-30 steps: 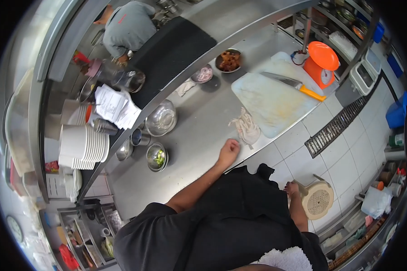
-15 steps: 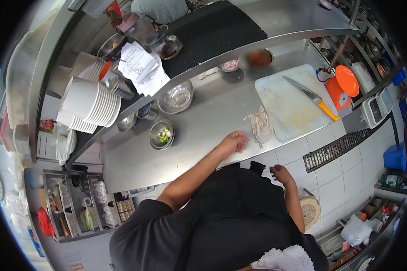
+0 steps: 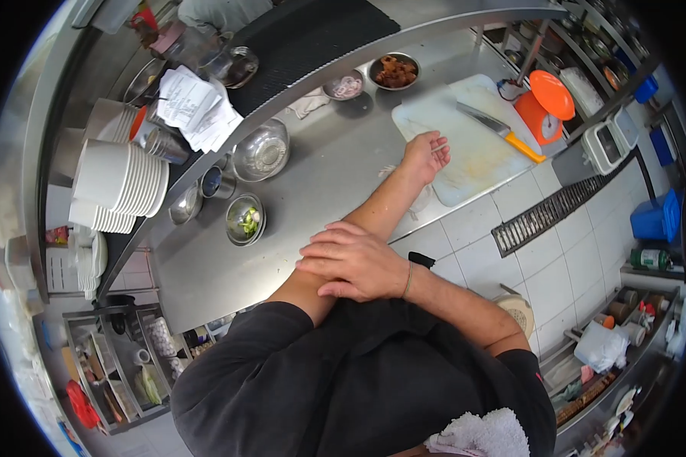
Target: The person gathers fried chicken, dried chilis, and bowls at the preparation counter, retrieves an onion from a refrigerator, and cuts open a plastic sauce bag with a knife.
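My left hand (image 3: 425, 156) is stretched out over the near left part of a white cutting board (image 3: 465, 164), its fingers loosely bent and apart, holding nothing. My right hand (image 3: 358, 263) lies across my left forearm with its fingers spread, touching the skin. A crumpled pale cloth (image 3: 421, 199) beside the board is mostly hidden behind my left forearm. On the board rests a knife (image 3: 503, 131) with a yellow handle. Left of my arm stands a metal bowl with green cut vegetables (image 3: 250, 221).
A larger metal bowl (image 3: 261, 151), a bowl of pale pink slices (image 3: 347, 85) and a bowl of reddish-brown pieces (image 3: 395, 71) stand farther back. An orange scale (image 3: 540, 114) sits right of the board. A raised shelf holds stacked white bowls (image 3: 122, 179) and papers (image 3: 194, 107).
My left hand has moved forward and right, from beside the cloth to over the cutting board. My right hand has come up from my side onto my left forearm. The view has shifted.
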